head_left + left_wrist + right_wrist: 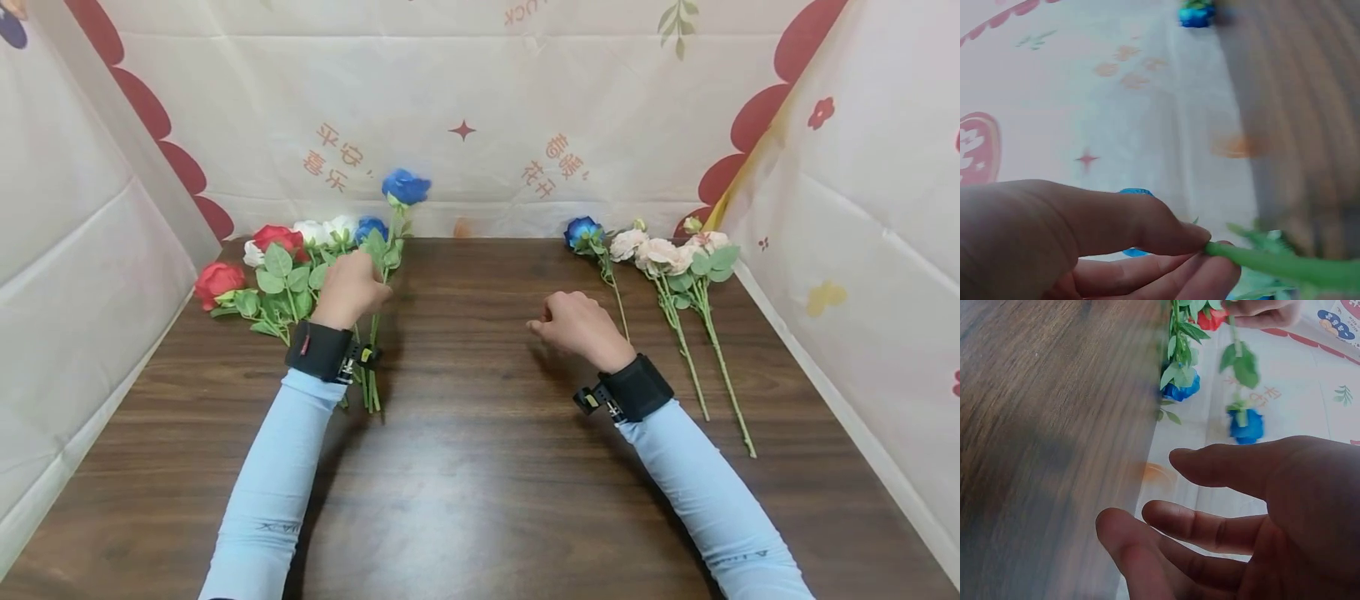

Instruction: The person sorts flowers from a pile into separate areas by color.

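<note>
My left hand (350, 287) pinches the green stem (1285, 265) of a blue rose (406, 187) between thumb and fingers. The bloom rises above the hand, partly hidden behind the thumb in the left wrist view. Under and beside this hand lies a bunch with red roses (219, 282), white roses (341, 225) and another blue rose (371, 227). Over the right half of the table, my right hand (581, 329) holds nothing, its fingers loosely bent and thumb apart. Nearest to it is a single blue rose (582, 233), whose lower stem passes behind the hand in the head view.
Several pale pink roses (660, 254) lie at the back right, stems pointing toward the front. The brown wooden table (450, 500) is enclosed by a printed cloth at the back (465, 75) and on both sides. Each wrist wears a black strap with a small camera.
</note>
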`<state>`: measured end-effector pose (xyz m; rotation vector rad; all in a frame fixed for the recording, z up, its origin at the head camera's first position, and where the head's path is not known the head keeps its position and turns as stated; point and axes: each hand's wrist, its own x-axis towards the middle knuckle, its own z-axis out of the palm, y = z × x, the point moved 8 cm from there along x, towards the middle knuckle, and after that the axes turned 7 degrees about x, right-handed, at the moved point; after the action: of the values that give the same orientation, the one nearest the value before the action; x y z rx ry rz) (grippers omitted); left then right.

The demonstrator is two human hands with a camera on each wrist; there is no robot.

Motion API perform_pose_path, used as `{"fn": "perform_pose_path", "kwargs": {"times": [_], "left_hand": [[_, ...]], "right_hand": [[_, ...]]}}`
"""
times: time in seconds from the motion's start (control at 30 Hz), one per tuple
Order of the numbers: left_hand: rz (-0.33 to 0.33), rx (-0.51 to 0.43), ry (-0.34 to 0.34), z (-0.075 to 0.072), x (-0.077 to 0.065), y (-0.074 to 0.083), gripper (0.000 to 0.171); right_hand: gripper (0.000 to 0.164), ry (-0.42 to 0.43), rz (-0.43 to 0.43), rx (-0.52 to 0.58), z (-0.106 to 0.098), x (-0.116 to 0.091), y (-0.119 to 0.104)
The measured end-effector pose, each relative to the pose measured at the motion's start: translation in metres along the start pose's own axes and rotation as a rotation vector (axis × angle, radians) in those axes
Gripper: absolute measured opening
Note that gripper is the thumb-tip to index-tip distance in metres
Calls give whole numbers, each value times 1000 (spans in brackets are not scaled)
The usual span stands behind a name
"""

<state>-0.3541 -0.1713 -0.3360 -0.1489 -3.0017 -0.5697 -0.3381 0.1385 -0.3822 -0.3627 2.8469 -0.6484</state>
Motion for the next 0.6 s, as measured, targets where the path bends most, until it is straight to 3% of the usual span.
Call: {"fn": "perform_pose_path", "kwargs": {"times": [0.1, 0.2, 0.5, 0.6], "left_hand": [[20, -5, 52, -14, -4, 4, 55], [25, -6, 75, -18, -7, 6, 57], [41, -53, -23, -8, -8, 26, 52], [47, -79, -46, -1, -7, 34, 32]], "right_hand": [[40, 3, 3, -1, -1, 0, 0], [41, 2, 1, 0, -1, -1, -1], [43, -18, -13, 8, 3, -1, -4], [41, -16, -21, 4, 5, 0, -6]]}}
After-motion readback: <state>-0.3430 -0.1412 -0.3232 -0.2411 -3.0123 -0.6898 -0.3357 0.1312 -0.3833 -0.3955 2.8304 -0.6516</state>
